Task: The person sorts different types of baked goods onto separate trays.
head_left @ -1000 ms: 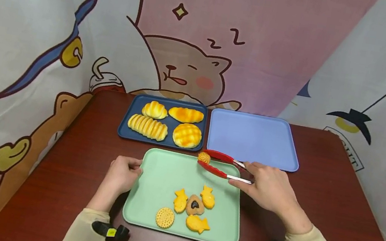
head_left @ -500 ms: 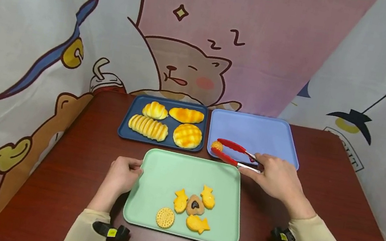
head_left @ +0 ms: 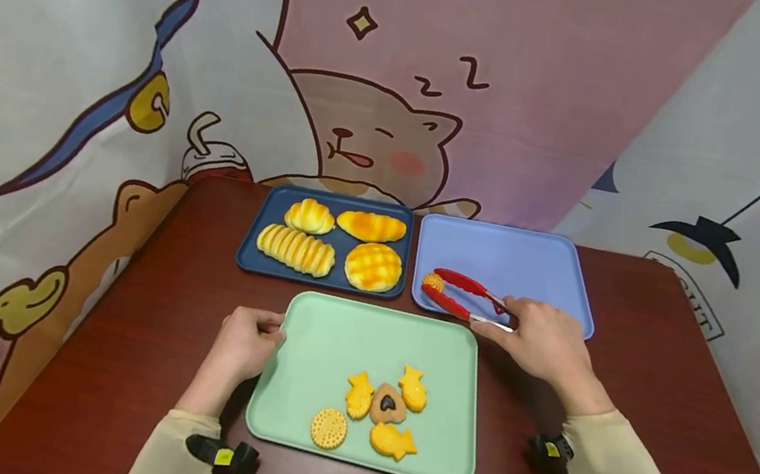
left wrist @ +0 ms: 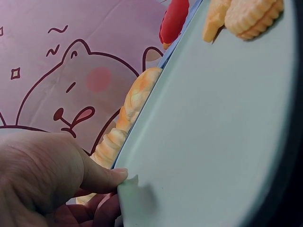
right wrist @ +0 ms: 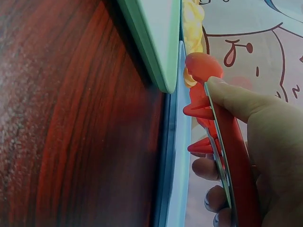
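While the left hand (head_left: 247, 344) pinches the oblong pale-green plastic tray (head_left: 326, 344), the right hand (head_left: 546, 340), gripping red-and-silver tongs (head_left: 450, 304), has carried the swirled golden cookie (head_left: 432, 282) over the oblong periwinkle tray (head_left: 518, 259), leaving five cookies (head_left: 388, 405) behind.

The tongs (head_left: 462, 281) are red and silver, the cookie tray (head_left: 320, 352) green.

Prob. a staged indoor set-up, exact type unclear; cartoon-print cloth backdrop (head_left: 538, 88) behind & beside dk. wood-look table (head_left: 653, 396).
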Demonstrator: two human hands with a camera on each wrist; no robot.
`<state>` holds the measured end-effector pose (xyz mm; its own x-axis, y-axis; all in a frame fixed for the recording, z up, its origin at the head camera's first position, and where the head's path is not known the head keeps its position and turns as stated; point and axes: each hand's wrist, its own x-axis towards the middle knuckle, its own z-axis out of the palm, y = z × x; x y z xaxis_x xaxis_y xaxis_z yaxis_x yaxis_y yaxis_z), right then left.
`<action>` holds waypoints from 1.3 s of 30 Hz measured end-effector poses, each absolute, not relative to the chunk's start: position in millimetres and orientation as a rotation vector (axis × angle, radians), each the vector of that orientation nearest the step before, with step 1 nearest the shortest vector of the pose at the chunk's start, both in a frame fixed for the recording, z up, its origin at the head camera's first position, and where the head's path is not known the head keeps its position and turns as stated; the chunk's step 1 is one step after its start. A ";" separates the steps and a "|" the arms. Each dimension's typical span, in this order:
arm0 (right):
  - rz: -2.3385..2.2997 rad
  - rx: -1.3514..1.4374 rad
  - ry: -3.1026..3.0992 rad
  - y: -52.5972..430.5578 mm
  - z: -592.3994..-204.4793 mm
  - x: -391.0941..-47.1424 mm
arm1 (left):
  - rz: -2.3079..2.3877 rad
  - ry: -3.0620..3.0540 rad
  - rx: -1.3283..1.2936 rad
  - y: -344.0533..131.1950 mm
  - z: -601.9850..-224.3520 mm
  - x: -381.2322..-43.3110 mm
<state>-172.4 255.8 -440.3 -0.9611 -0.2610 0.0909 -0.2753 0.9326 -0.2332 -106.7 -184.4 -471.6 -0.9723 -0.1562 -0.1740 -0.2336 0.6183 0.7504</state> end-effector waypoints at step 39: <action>0.418 0.446 -2.914 262.4 -431.8 -127.2 | 1.259 2.787 -0.297 -184.5 -473.5 -108.1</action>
